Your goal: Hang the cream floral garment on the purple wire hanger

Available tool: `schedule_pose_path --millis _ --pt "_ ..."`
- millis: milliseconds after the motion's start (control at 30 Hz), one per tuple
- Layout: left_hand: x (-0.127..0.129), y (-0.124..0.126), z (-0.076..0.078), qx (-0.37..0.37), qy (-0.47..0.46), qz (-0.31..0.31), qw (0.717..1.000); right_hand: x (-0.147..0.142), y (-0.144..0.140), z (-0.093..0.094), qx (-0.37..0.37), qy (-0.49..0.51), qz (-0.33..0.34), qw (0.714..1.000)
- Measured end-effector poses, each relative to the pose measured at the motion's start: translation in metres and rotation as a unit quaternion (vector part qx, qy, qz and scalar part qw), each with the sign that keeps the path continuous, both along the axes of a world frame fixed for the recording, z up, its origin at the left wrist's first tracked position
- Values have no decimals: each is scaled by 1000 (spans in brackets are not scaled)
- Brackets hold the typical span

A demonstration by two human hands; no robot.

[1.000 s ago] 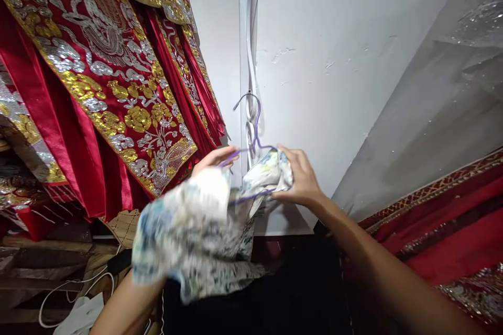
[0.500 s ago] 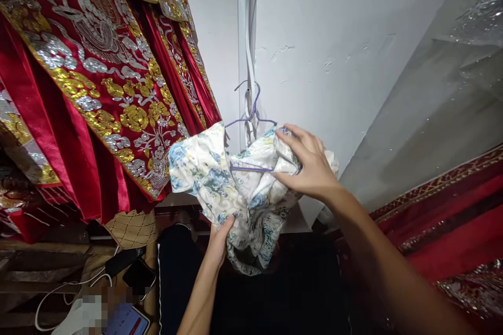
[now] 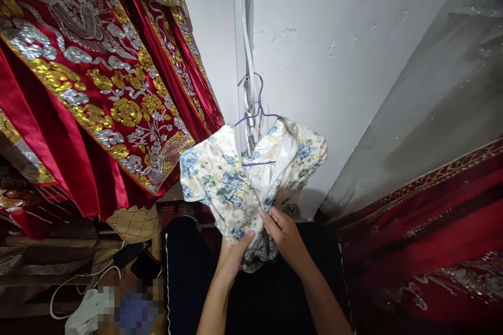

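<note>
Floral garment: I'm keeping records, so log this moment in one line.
floral garment: on purple hanger | left hand: holds front | right hand: holds front

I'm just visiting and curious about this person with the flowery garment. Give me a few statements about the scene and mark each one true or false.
1. The floral garment is on a purple hanger. True.
2. The right hand hangs loose, away from the garment. False: its fingers are at the garment's front.
3. The left hand has its thumb on the front of the garment. True.
4. The wall behind the garment is bright red. False: it is whitish.
5. The red cloth at the picture's left carries gold and silver decoration. True.
6. The garment has long sleeves. False: its sleeves are short.
</note>
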State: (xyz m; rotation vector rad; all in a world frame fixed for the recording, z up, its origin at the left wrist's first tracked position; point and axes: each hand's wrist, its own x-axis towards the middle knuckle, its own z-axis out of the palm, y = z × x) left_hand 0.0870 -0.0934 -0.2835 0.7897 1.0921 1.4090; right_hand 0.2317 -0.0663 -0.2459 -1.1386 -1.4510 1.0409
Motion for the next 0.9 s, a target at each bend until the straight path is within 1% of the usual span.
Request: schedule_pose_path --millis 67,100,133,200,233,267,300,367,400,433,467,533,600,667,733,800,867,900 --pt "-1 1 -7 -7 33 58 998 6 0 5 -8 -7 -3 1000" --pt "-2 1 -11 -9 61 106 992 9 -1 6 -19 -8 1 1000" --pt "-1 1 -15 -7 101 166 981 11 -2 6 -32 -6 5 999" --pt "2 -2 -21 28 209 274 938 12 -5 6 -61 3 20 998" --pt "5 -3 -21 60 265 297 915 11 -6 5 -73 10 31 997" --pt "9 -4 -20 96 311 287 901 10 -8 4 -82 18 44 996" --pt "13 -4 -18 131 340 241 899 8 -10 3 -87 24 55 994" --pt "20 -2 -11 166 349 96 917 5 -14 2 -94 34 83 992" --pt "22 0 -7 166 341 25 925 4 -14 3 -98 39 96 990" --pt "24 3 -4 161 330 -33 930 4 -14 5 -100 45 104 989" --pt "24 6 -1 156 322 -71 931 6 -12 7 -101 53 107 988" --pt "23 12 2 162 321 -102 927 10 0 19 -98 83 82 988" --pt "20 15 4 176 331 -112 920 15 19 43 -88 128 33 987" --pt "18 16 5 185 345 -118 912 19 43 77 -64 167 3 984" --pt "17 18 6 191 364 -129 903 21 64 116 -27 185 22 982" --pt "14 20 6 194 389 -140 890 20 76 150 13 200 16 980" --pt "9 25 6 188 415 -164 875 17 80 172 54 218 -2 974" --pt "6 29 7 180 426 -181 868 15 80 178 69 219 -7 973"
